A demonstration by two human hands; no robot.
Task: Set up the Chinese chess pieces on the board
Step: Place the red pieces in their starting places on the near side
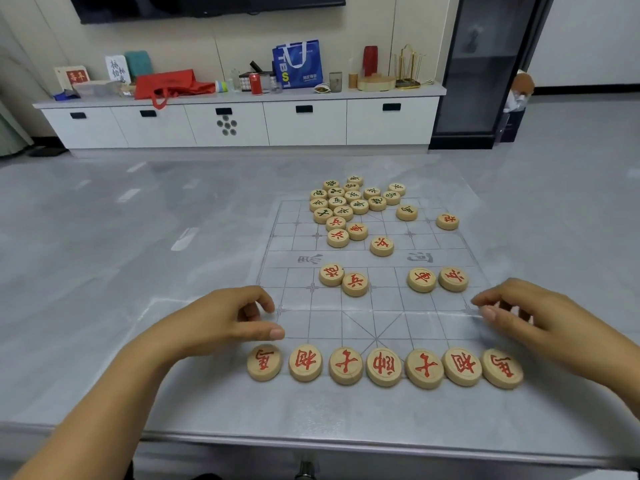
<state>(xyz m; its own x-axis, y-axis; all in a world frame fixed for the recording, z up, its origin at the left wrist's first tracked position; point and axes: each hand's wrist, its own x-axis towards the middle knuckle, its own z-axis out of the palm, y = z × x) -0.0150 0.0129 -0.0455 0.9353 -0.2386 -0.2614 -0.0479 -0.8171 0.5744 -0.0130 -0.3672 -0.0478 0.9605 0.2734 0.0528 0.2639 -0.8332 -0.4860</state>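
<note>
Left hand (225, 320): held at the board's left edge, just behind the near row. The fingers are loosely curled and the thumb points toward the board, with no piece in its grasp. The fingertips lie at the edge line; I cannot tell whether they touch it.
Right hand (526, 317): mirrors it at the board's right edge, fingers loosely bent and holding nothing. The fingertips reach the border; contact is unclear.
Chess board (360, 317): a thin, pale gridded sheet lying flat on the grey desk (138, 237), between the two hands.
Near row (383, 367): seven red-lettered wooden discs lined up side by side along the board's closest edge, each nearly touching the next.
Loose red pieces: one touching pair (343, 279) left of centre and another pair (437, 279) to the right, both on the near side of the river. Six more (381, 245) are scattered beyond it.
Dark-lettered pieces (349, 197): bunched in a tight heap at the board's far edge.
Background: a low white cabinet (242, 126) carrying a blue bag (298, 64) and a red bag (169, 84).
</note>
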